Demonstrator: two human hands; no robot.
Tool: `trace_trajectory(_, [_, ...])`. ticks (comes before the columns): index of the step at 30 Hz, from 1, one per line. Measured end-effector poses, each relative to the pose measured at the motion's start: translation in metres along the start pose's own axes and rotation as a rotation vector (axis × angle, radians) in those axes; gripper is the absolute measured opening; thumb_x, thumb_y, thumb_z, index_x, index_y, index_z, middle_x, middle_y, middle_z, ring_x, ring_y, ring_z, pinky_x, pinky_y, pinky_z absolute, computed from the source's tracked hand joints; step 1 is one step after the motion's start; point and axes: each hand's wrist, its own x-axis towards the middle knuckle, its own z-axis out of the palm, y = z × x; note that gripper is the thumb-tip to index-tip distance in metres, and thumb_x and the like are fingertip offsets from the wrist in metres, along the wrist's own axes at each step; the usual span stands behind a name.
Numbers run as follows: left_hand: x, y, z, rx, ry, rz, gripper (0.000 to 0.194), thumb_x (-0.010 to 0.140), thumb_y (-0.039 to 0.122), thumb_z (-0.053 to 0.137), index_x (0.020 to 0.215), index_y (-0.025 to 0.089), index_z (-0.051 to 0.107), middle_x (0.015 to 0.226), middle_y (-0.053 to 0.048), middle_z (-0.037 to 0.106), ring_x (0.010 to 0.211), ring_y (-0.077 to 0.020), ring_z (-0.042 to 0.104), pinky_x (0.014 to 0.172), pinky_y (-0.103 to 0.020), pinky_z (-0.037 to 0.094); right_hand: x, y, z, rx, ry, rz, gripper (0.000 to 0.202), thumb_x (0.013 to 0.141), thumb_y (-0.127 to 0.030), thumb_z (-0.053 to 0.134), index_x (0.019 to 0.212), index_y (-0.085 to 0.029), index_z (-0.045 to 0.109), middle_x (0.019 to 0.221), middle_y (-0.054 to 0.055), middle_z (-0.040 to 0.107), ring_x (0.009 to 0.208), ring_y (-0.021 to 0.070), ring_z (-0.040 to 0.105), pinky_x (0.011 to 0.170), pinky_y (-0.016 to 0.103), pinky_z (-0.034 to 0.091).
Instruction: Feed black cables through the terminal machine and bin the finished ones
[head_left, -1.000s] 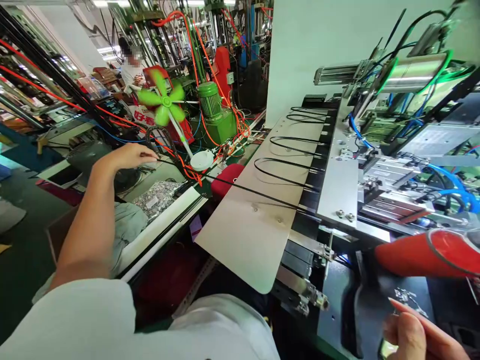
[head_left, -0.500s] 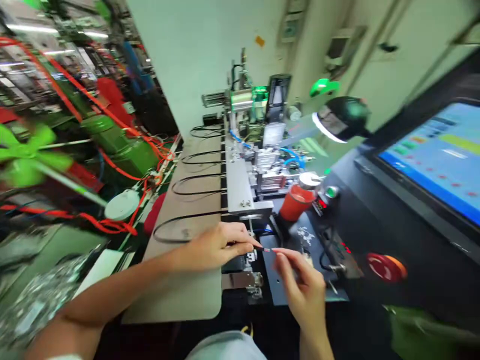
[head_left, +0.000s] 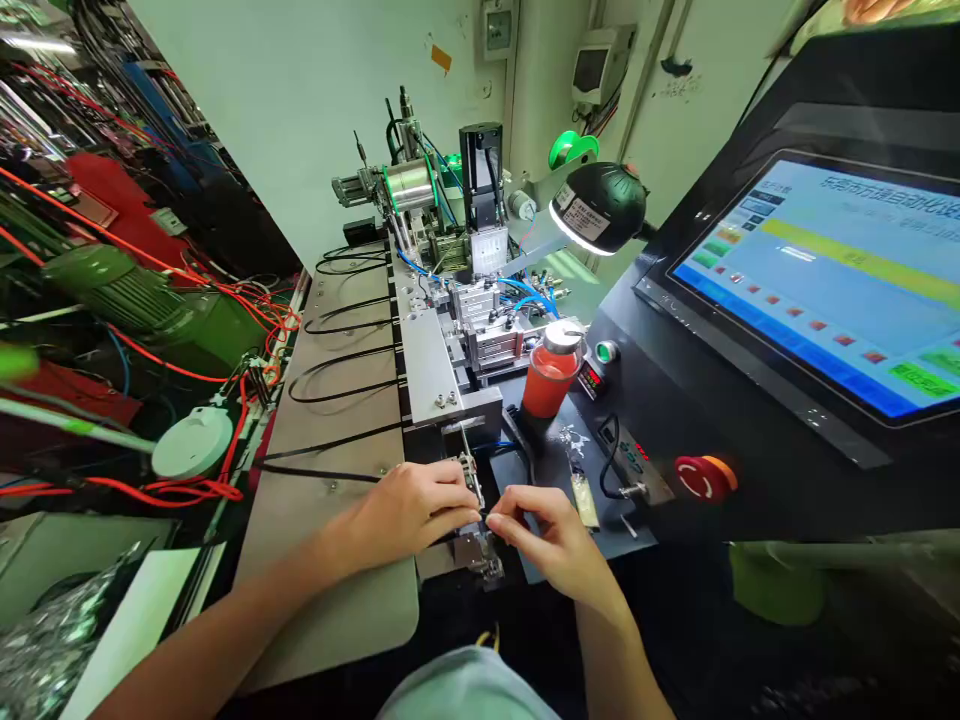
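Note:
My left hand (head_left: 416,508) is closed in a pinch on the end of a black cable (head_left: 322,467), which runs in from the left over the beige plate (head_left: 337,590). Just right of it, my right hand (head_left: 544,530) pinches at the same spot, fingertips nearly touching the left ones; what it holds is too small to make out. Both hands are over the near end of the metal machine rail (head_left: 427,365), beside a small clamp mechanism (head_left: 480,560). More black cable loops lie along the plate, farther back.
Right of the rail stand a jar of red liquid (head_left: 550,382), a lamp (head_left: 600,208), a red stop button (head_left: 703,480) and a touchscreen (head_left: 832,280). A small tube (head_left: 583,500) lies on the dark plate. Orange hoses (head_left: 180,485) and machinery are at left.
The view has turned to the right, so the scene sits farther left. My fingertips have come closer together, and the thin cable end seen between them earlier is now mostly hidden.

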Motion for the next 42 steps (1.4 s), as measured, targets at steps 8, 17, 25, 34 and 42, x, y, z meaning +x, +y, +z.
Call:
trace_trajectory(8, [0.004,0.018,0.017,-0.418,0.323,-0.245,0.024,0.092,0.028,0.052,0.076,0.015,0.064,0.071,0.000,0.055,0.064,-0.0095,0.052,0.060,-0.020,0.041,0.005,-0.001,0.040,-0.123,0.608,-0.316,0.015,0.092,-0.015,0.052,0.078,-0.020,0.055,0.065,-0.001,0.054,0.058,0.0122,0.048,0.055,0.025,0.038])
trace_trajectory(17, [0.003,0.016,0.015,-0.386,0.348,-0.276,0.025,0.091,0.031,0.052,0.075,0.016,0.064,0.071,-0.001,0.058,0.064,-0.0105,0.053,0.061,-0.021,0.042,0.008,0.002,0.044,-0.158,0.603,-0.278,0.017,0.094,-0.018,0.048,0.078,-0.020,0.053,0.064,-0.003,0.052,0.055,0.0112,0.048,0.054,0.023,0.040])
trace_trajectory(25, [0.008,-0.016,0.009,-0.149,0.174,-0.503,0.028,0.090,0.028,0.047,0.072,0.017,0.066,0.075,-0.002,0.067,0.070,-0.0143,0.058,0.067,-0.025,0.038,0.005,0.015,0.012,-0.103,0.572,-0.023,0.025,0.093,-0.032,0.052,0.074,-0.018,0.059,0.063,-0.002,0.055,0.057,0.0116,0.051,0.053,0.022,0.039])
trace_trajectory(34, [0.013,-0.014,0.013,-0.070,0.131,-0.575,0.028,0.089,0.028,0.046,0.073,0.018,0.067,0.073,-0.001,0.066,0.067,-0.0135,0.055,0.064,-0.024,0.034,0.007,0.025,0.014,-0.100,0.528,0.023,0.027,0.093,-0.035,0.052,0.073,-0.017,0.058,0.061,-0.003,0.053,0.056,0.0114,0.049,0.053,0.022,0.037])
trace_trajectory(42, [0.018,-0.013,0.017,-0.015,0.123,-0.568,0.026,0.088,0.023,0.047,0.070,0.017,0.064,0.066,0.000,0.061,0.062,-0.0124,0.052,0.062,-0.024,0.032,0.032,0.030,0.024,-0.096,0.236,0.013,0.032,0.097,-0.033,0.039,0.069,-0.020,0.043,0.064,-0.004,0.042,0.059,0.0113,0.039,0.056,0.024,0.030])
